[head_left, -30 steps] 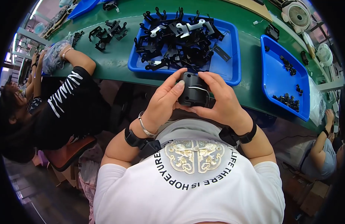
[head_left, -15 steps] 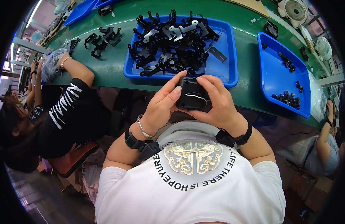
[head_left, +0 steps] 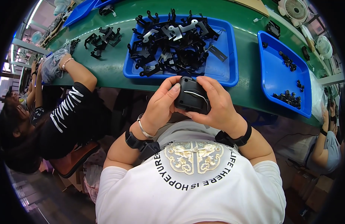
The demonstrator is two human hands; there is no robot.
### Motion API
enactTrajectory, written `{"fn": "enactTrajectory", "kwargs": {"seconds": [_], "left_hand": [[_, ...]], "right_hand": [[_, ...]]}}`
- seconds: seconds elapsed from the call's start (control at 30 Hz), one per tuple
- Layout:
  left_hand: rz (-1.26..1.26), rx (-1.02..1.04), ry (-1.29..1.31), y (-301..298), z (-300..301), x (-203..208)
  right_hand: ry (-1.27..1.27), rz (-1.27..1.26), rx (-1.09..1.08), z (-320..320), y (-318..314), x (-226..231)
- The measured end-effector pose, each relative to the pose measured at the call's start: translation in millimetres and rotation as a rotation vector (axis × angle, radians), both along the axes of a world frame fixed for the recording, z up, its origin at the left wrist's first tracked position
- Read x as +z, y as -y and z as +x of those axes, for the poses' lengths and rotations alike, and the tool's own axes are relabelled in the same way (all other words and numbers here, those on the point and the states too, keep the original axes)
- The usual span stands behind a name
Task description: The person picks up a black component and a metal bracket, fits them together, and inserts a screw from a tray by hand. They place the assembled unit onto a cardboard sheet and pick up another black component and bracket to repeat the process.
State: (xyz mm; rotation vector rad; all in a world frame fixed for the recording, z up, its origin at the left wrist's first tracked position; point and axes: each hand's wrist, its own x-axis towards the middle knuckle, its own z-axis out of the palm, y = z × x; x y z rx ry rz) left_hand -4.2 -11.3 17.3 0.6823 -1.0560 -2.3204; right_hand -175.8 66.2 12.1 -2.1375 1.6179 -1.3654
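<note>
Between my two hands, just off the table's near edge, is a black plastic housing (head_left: pixel 192 100) with rounded corners and a thin white wire across its upper face. My left hand (head_left: pixel 163 98) grips its left side, the thumb resting on the upper left part. On the other side my right hand (head_left: pixel 217 100) is closed round the right edge, fingers at the far end and thumb along the near side. The underside of the housing is hidden. Straight beyond it stands a blue tray (head_left: pixel 231 56) heaped with black brackets (head_left: pixel 172 48) and a few silvery ones.
A second blue tray (head_left: pixel 277 80) at the right holds small black parts. More black brackets (head_left: pixel 101 41) lie on the green table (head_left: pixel 109 69) at the left. A co-worker's arm (head_left: pixel 80 71) reaches over the table there, beside a clear plastic bag (head_left: pixel 51 67). Another person's arm (head_left: pixel 321 143) is at far right.
The housing has turned slightly in my hands, and my left fingers have drawn back a little from its far edge. The co-worker on the left has shifted slightly.
</note>
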Motion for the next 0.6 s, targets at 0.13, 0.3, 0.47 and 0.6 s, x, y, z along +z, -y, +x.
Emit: {"fn": "enactTrajectory", "kwargs": {"seconds": [0.13, 0.3, 0.47, 0.6], "left_hand": [[-0.011, -0.005, -0.008, 1, 1, 1], [-0.076, 0.073, -0.153, -8, -6, 3], [-0.336, 0.26, -0.178, -15, -12, 2], [-0.224, 0.244, -0.182, -6, -2, 12]], "right_hand": [[0.002, -0.001, 0.02, 2, 0, 2], [0.025, -0.058, -0.041, 5, 5, 5], [0.045, -0.127, -0.116, 23, 19, 12], [-0.024, -0.035, 0.069, -8, 16, 34]]}}
